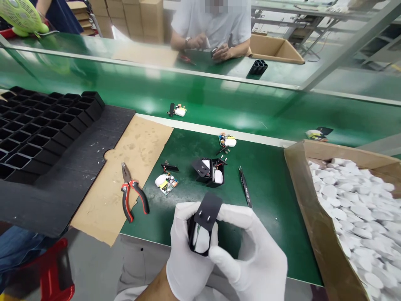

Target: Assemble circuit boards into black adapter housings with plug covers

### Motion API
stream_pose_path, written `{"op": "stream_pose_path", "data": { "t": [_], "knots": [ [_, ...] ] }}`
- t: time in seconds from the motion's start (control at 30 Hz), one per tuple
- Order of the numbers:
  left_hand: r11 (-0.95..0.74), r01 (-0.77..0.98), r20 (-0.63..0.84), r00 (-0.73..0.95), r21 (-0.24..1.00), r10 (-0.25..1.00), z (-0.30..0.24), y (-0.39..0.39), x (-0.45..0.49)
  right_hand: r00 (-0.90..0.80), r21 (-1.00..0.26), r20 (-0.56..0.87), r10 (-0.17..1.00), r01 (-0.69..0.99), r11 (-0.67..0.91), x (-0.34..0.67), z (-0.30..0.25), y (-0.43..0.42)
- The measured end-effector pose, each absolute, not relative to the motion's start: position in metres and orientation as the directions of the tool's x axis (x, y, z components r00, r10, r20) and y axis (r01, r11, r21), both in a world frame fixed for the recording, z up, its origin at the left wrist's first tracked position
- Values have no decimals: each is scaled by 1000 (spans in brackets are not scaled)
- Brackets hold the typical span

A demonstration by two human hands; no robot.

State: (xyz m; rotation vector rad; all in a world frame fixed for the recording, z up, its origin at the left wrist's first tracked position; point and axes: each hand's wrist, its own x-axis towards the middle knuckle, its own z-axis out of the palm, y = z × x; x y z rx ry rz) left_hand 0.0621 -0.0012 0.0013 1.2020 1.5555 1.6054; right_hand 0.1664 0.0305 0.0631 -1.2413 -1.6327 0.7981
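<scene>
Both my hands wear white gloves. My left hand [184,246] is wrapped round a small black plastic case [191,242] that looks like a power adapter housing. Its open end faces up, and a white pad [201,240] shows inside. A black cover plate with two metal pins [208,207] tilts up at the case's far side. My right hand [250,246] has its index fingertip at the plate's right edge and its thumb by the case's near right corner. Beyond them stand two filled black cases [216,175]. Loose circuit boards [167,183] lie nearby, each with a white pad.
Red-and-black pliers [133,190] rest at the left, partly on brown cardboard [138,138]. Black tweezers [245,186] lie to the right. A carton [297,184] of white pads stands far right, rows of black cases [40,129] far left. Across a green divider [194,90] sits another person.
</scene>
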Motion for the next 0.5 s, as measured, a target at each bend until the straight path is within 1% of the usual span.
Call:
{"op": "stream_pose_path", "data": {
  "t": [0.07,0.2,0.23,0.3,0.37,0.4,0.43,0.5],
  "knots": [
    [-180,145,224,-403,973,887,1,-1,61,-41,-909,207,977,361,208,164,65,32],
    [-269,124,295,-339,955,893,-1,-2,59,3,-900,-7,1000,435,-8,156,74,40],
    [-276,131,304,-325,952,895,-1,-2,58,7,-900,-50,999,434,-48,155,75,42],
    [-275,150,309,-313,950,898,2,-2,57,-5,-914,-81,997,399,-72,154,76,43],
    [-264,169,305,-307,950,902,6,-1,56,-16,-934,-20,1000,357,-13,155,72,37],
    [-253,175,297,-312,952,902,7,0,56,1,-936,49,999,349,46,155,69,32],
    [-238,176,284,-323,955,903,9,1,57,33,-927,140,990,357,119,156,65,24],
    [-200,177,253,-362,964,897,10,1,59,106,-860,343,933,436,267,156,55,5]
  ]
}}
